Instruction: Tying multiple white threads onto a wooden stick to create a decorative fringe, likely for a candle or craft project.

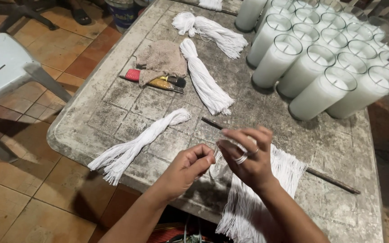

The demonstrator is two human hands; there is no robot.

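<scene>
My left hand (186, 168) and my right hand (247, 155) meet above the near edge of a worn grey table (113, 108). Both pinch thin white wick strings (216, 157) between thumb and fingers. The strings come from a loose white bundle (257, 202) that lies under my right wrist and hangs over the table edge. A ring shows on my right hand. A thin dark rod (329, 179) lies on the table under the bundle.
Three other tied white string bundles (136, 146) (205, 83) (212, 29) lie on the table. Many glass jars of white wax (320, 58) stand at the back right. A brownish rag (160, 58) covers tools with red and yellow handles (154, 81). A white plastic chair (5, 67) stands at left.
</scene>
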